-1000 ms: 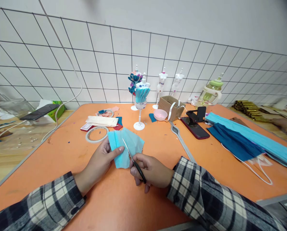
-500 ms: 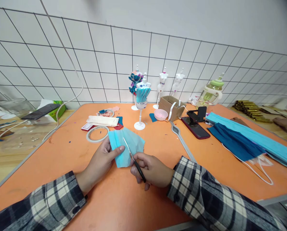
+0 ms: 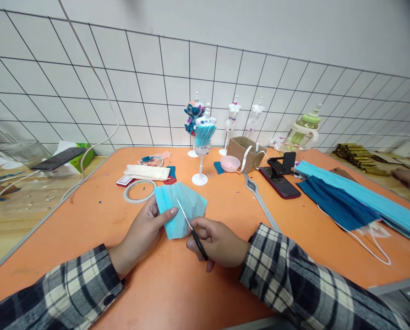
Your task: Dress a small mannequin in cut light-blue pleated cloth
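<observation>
A piece of thin light-blue fabric (image 3: 170, 227) is pinched at its left side by my left hand (image 3: 146, 227), the thumb lying on top. My right hand (image 3: 218, 240) grips black-handled scissors (image 3: 198, 243). Their silver blades point up and left across the fabric; whether the lower blade is under it I cannot tell. Beyond the fabric stands a small white dress form (image 3: 199, 178) wrapped in pleated light-blue material. A roll of tape (image 3: 139, 200) lies just past my left hand.
At the back are more dress forms (image 3: 232, 114), a cardboard box (image 3: 248, 153) and a pink bowl (image 3: 230, 163). To the right lie a phone (image 3: 280, 183), a dark-blue face mask (image 3: 335, 201) and long light-blue material (image 3: 397, 213). A drink bottle (image 3: 303, 133) stands behind them.
My hands, the fabric and the scissors keep nearly the same position. At the far right, another person's hand has pulled back, leaving mostly a sleeve at the edge.
</observation>
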Demonstrator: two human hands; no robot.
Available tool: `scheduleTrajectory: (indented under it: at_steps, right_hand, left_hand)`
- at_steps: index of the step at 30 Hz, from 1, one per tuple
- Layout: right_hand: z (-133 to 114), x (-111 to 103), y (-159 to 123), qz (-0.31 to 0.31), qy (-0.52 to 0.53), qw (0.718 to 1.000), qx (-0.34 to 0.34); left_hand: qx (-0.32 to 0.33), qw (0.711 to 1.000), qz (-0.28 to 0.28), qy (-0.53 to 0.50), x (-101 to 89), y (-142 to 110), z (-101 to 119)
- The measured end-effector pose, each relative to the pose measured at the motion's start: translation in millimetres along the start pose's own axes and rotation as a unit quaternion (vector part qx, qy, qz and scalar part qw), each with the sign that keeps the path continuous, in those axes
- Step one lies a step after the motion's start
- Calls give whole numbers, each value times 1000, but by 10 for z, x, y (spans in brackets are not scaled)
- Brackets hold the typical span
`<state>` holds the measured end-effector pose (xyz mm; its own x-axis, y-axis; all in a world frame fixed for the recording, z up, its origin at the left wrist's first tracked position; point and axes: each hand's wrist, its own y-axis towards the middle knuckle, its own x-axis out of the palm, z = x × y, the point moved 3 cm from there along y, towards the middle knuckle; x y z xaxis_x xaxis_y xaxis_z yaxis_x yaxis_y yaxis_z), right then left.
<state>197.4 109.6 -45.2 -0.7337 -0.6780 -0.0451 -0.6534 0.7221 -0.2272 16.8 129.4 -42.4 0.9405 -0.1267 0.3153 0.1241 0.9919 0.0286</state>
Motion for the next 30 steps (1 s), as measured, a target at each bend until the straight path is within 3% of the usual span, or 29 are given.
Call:
scheduleTrajectory:
  at_steps: [4,14,21,30]
  right_hand:
    - [2,-23,-4,13,-48,999,-2]
    - [6,3,-27,-7,1,1000,-7]
    - [-19,14,-9,-1,19,1000,-4]
    - [-20,6,-8,-14,31,999,6]
  left_hand:
    - [-39,997,-21,-60,20,-4,21]
    - [-51,997,-52,-34,51,10,4]
    - [-29,999,-12,-36,-21,20,-4]
    - [-77,997,-19,-8,-1,13,-23]
